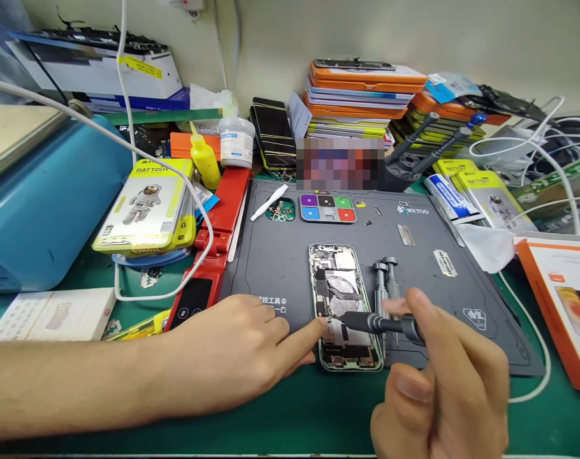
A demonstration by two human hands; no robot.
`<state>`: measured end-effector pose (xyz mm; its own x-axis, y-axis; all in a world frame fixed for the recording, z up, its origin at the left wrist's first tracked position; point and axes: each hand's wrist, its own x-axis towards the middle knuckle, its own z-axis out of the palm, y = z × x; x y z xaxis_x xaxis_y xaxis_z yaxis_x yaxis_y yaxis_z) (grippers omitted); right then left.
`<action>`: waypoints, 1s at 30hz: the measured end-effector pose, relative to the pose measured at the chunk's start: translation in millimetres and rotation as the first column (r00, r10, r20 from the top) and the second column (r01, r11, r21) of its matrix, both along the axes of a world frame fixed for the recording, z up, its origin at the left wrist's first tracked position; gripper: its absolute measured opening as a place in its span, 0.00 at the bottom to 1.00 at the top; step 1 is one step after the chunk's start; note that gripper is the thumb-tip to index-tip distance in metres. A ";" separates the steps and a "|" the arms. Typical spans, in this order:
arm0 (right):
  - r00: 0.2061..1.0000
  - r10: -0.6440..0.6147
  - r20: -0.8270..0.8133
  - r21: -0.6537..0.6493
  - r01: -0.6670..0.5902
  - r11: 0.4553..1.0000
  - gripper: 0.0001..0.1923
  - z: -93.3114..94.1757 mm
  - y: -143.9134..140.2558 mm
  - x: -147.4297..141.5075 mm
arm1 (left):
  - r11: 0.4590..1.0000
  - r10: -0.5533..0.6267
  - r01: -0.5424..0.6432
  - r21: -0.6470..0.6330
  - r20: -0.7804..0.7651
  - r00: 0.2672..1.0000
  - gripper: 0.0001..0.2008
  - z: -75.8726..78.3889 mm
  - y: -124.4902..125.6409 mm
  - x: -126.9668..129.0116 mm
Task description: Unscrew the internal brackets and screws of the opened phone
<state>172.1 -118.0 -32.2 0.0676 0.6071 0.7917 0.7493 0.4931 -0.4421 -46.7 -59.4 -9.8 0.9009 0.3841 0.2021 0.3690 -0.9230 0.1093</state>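
An opened smartphone [340,287] lies on the dark grey work mat [280,248], its battery, boards and a round coil exposed. My left hand [252,344] comes in from the left; its index finger is stretched out, with the tip touching the phone's left edge, and the other fingers are bent. In my right hand [452,376] is a dark screwdriver [366,322], held nearly level with its tip over the middle of the phone. Two more grey screwdrivers [390,274] lie just right of the phone, partly hidden by my right hand.
Behind the phone sit a coloured screw tray [328,209] and a white spudger [269,203]. A razor blade [445,262] lies to the right. Red folding device [218,248], battery boxes [144,204] and a white cable [201,255] crowd the left. An orange-edged box [558,306] stands at right.
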 end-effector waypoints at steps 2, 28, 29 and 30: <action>0.999 0.043 -0.012 -0.033 -0.043 0.999 0.36 1.4 0.4 -0.5 | 1.000 -0.002 0.002 -0.004 -0.005 1.000 0.19 -0.1 -0.1 0.0; 0.998 -0.048 0.033 0.063 0.046 0.997 0.39 2.0 2.4 -12.7 | 1.000 -0.009 0.009 -0.029 0.004 1.000 0.19 1.1 1.3 -0.4; 0.997 -0.053 0.049 0.065 0.050 0.997 0.40 2.2 2.4 -11.8 | 1.000 -0.007 0.007 -0.025 0.007 1.000 0.19 0.9 1.4 -0.4; 0.997 -0.057 0.056 0.058 0.054 0.997 0.40 2.3 2.6 -11.0 | 1.000 -0.006 0.006 -0.021 0.008 1.000 0.19 0.8 1.5 -0.3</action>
<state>161.2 -115.4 -29.9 0.0534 0.5579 0.8282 0.7997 0.4729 -0.3701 -47.1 -57.9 -9.0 0.9017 0.3830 0.2009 0.3626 -0.9226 0.1312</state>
